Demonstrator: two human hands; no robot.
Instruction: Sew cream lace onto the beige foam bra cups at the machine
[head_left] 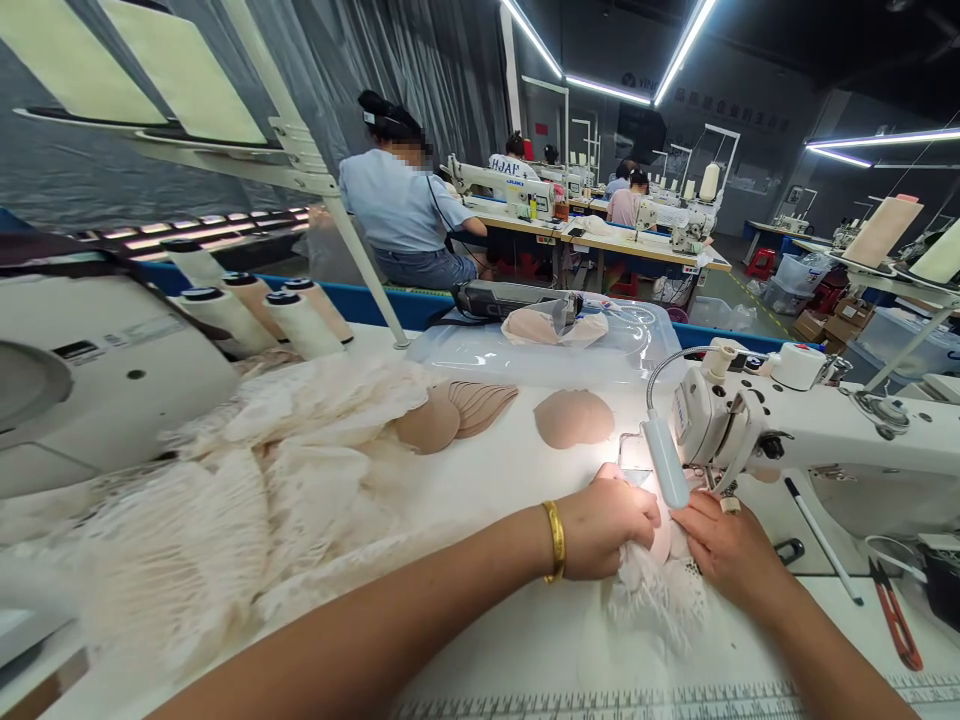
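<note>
My left hand [609, 522], a gold bangle at its wrist, has its fingers curled closed on a piece of cream lace fabric [660, 597]. A pale pink layer [661, 537] shows within the lace, between my hands. My right hand [731, 548] lies across the right side of this work, fingers stretched out and flat, close to the needle area of a white sewing machine [709, 415]. A lit lamp [664, 465] on a bendable neck hangs over the work and hides part of it. Left of the machine lies a beige cup-shaped piece [574, 418].
Fanned beige pieces [480, 408] and a heap of cream lace [300, 490] cover the left. Thread cones [240, 315] and a clear plastic bin [465, 350] stand behind. Red thread snips [895, 615] and a white pen [825, 540] lie right. Co-workers [405, 200] sit ahead.
</note>
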